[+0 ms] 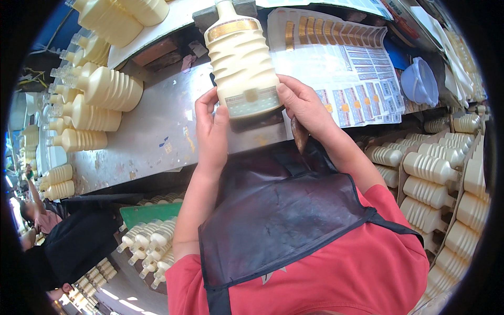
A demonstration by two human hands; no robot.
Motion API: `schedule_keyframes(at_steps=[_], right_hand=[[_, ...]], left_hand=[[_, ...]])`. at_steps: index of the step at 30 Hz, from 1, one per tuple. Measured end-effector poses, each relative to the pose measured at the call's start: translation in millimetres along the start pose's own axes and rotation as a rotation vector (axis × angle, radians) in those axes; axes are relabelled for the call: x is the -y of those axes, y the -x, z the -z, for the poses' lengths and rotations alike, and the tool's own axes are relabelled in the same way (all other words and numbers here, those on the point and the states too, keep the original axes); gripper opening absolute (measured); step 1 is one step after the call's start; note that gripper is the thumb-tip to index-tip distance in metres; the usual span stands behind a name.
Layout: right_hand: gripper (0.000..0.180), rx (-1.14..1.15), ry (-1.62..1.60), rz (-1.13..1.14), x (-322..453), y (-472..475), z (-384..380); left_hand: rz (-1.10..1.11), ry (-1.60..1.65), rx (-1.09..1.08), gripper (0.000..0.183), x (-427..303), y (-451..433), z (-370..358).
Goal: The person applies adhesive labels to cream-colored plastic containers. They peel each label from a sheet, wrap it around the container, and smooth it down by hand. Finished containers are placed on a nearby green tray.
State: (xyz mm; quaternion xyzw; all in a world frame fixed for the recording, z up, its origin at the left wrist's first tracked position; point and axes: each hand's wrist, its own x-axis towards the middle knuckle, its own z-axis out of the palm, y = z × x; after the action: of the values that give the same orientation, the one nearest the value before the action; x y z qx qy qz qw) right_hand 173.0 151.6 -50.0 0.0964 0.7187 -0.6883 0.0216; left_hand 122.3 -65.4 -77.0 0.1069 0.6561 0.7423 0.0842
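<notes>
A cream-coloured ribbed bottle [242, 63] lies across the metal worktable, its neck pointing away over a grey block [199, 16]. It bears a gold label near the shoulder and a blue-grey label near the base. My left hand [210, 126] holds the lower left side of the bottle, fingers curled round it and thumb on the front. My right hand [305, 104] grips the lower right side, thumb near the label's edge. A brown pointed tool [299, 136], its kind unclear, hangs beneath my right palm.
Sheets of blue and gold labels [354, 78] lie to the right, with a light-blue bucket [419, 82] beyond. Unlabelled bottles [114, 88] stand along the worktable's [153, 145] left side. Boxed bottles [429, 169] fill the lower right. A co-worker in black [78, 240] is at lower left.
</notes>
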Motion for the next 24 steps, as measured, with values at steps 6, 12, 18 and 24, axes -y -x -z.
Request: schedule_keyframes(at_steps=[6,12,18,24], right_hand=[[0.050,-0.031,-0.072,0.045,-21.8,-8.8,-4.2],[0.048,-0.035,-0.082,0.055,-24.4,-10.9,-4.1],[0.048,-0.033,-0.041,0.041,-22.8,-10.4,-2.3],[0.048,-0.042,-0.065,0.063,-23.3,-10.6,-3.8]], left_hand=[[0.006,-0.026,-0.055,0.052,1.8,-1.9,-12.9],[-0.001,-0.030,-0.058,0.056,5.2,-3.6,-12.2],[0.018,-0.048,-0.064,0.056,3.0,-3.0,-13.8],[0.002,-0.042,-0.067,0.056,6.3,-3.8,-13.4]])
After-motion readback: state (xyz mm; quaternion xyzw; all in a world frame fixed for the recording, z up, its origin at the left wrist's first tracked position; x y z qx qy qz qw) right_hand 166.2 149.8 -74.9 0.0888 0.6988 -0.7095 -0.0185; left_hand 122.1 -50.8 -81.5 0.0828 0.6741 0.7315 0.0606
